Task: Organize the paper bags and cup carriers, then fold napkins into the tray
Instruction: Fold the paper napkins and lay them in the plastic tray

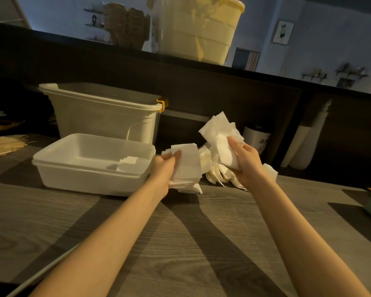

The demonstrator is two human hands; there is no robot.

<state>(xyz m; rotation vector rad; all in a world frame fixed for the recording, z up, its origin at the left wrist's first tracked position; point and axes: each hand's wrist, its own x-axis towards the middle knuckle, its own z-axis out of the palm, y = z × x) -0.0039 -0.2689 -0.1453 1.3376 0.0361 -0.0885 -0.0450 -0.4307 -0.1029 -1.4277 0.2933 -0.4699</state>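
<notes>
White canister (256,139) by back wall: dark Chinese characters, too blurred to read.

White napkins (187,162), white tray (90,168), grey wood-grain table (180,243), yellow bin clip (162,103).

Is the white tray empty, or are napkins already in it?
Not empty. A few folded napkins lie against the right end of the white tray; the remaining floor is bare.

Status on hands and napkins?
Left hand gripping folded white napkins. Right hand holding loose napkin bunch. White plastic tray alongside, unobstructed.
</notes>
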